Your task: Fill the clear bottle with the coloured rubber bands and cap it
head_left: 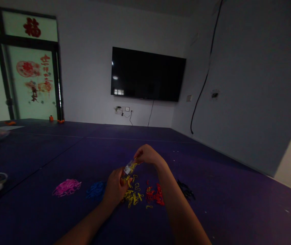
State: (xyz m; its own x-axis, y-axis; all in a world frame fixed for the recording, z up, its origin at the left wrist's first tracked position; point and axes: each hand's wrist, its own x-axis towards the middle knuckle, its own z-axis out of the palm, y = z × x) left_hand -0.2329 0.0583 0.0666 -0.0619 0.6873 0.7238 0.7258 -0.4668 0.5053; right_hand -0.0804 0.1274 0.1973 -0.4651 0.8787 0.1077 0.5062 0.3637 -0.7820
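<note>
1. Left hand [114, 189] wrapped around small clear bottle [128, 168], tilted above yellow bands [132, 197]
2. Right hand [147, 154] pinched at bottle mouth
3. Beside, on purple mat [224, 204]: red [155, 195], blue [95, 190], pink [66, 188], black [186, 190] piles
4. Beyond, wall television [146, 74]

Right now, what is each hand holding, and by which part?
Left hand grips a small clear container by its lower body; right hand pinches at its top end.
</note>
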